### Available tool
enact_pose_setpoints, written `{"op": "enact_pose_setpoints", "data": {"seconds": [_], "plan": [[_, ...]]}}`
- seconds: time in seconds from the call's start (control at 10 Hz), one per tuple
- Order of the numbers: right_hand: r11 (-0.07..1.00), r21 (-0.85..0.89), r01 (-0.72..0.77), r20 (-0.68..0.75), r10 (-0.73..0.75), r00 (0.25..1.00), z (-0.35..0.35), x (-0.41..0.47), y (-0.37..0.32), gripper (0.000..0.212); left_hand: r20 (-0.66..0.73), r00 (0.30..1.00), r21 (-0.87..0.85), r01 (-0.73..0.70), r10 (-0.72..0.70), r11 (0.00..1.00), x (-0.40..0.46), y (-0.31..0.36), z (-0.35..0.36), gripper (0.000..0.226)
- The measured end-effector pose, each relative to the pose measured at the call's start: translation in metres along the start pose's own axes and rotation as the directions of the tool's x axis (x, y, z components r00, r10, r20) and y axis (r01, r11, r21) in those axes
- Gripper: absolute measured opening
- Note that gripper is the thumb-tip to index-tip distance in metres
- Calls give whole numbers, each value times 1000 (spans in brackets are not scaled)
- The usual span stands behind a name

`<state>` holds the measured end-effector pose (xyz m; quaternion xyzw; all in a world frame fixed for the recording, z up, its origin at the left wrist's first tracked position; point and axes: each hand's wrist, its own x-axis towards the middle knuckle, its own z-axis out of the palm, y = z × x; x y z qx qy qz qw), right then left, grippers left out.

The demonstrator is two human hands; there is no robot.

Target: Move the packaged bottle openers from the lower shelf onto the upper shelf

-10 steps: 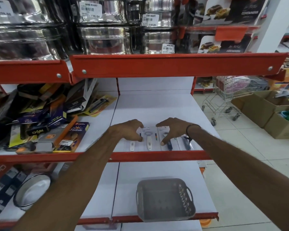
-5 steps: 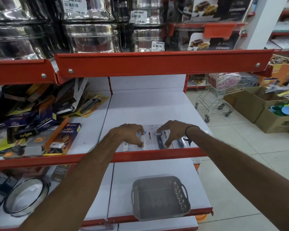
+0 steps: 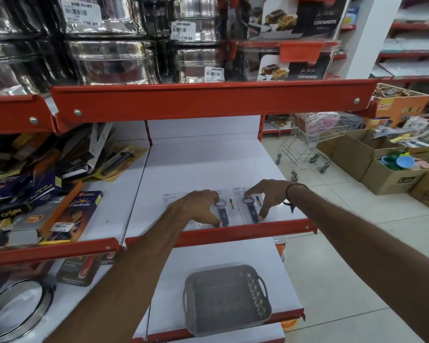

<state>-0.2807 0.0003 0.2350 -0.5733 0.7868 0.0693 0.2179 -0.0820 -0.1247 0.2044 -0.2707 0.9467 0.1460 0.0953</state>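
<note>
Nearest: grey perforated plastic basket (image 3: 227,299) on white lower shelf (image 3: 270,268). Above it, white upper shelf (image 3: 208,167) with red front lip. My left hand (image 3: 196,206), fingers spread loose, presses on flat carded bottle opener with dark handle (image 3: 224,214) near lip. My right hand (image 3: 268,196), grip open, arches over second carded dark-handled opener (image 3: 252,211), fingertips touching card. Behind, higher: stacked steel containers (image 3: 109,60).
</note>
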Motion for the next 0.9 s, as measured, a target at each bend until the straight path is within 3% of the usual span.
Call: {"op": "enact_pose_setpoints", "data": {"seconds": [0.2, 0.5, 0.6, 0.7, 0.8, 0.9], "plan": [[998, 29, 52, 10, -52, 999, 3, 9, -5, 85, 12, 1000, 2, 9, -9, 1000, 1, -1, 5, 77], [1000, -5, 15, -11, -15, 1000, -1, -1, -17, 87, 33, 999, 44, 12, -14, 999, -3, 6, 1, 74], [999, -22, 27, -77, -29, 997, -2, -13, -28, 78, 2, 1000, 28, -8, 8, 1000, -15, 4, 2, 74], [997, 61, 54, -282, -35, 959, -2, -34, -42, 63, -200, 979, -19, -47, 42, 999, -48, 3, -2, 68], [991, -3, 130, -436, -118, 892, -6, -56, -57, 51, -390, 915, 18, -103, 102, 994, -77, 6, -16, 56], [968, -152, 198, -703, -247, 667, -14, -93, -85, 33, -668, 684, 240, -175, 293, 955, -123, 11, -45, 34]]}}
